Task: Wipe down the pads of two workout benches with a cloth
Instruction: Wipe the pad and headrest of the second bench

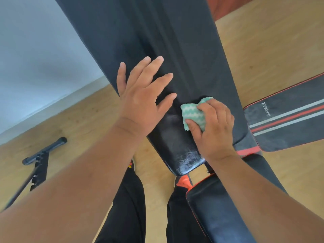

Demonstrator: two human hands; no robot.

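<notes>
A long black back pad (149,32) of a workout bench runs from the top of the view down to the middle. My left hand (140,95) lies flat on it with fingers spread, holding nothing. My right hand (213,125) presses a folded green-and-white cloth (192,113) against the pad's lower part, thumb and fingers wrapped over the cloth. The pad's near end (185,160) looks shiny. Below it sits the black seat pad with red trim (215,207). A second bench pad (287,120) with red and grey stripes lies at the right.
Wooden floor (78,120) surrounds the benches, with a white wall (35,58) at the left. A black metal bar with a notched adjuster (40,160) lies on the floor at lower left. My legs in black trousers (129,207) stand under the pad.
</notes>
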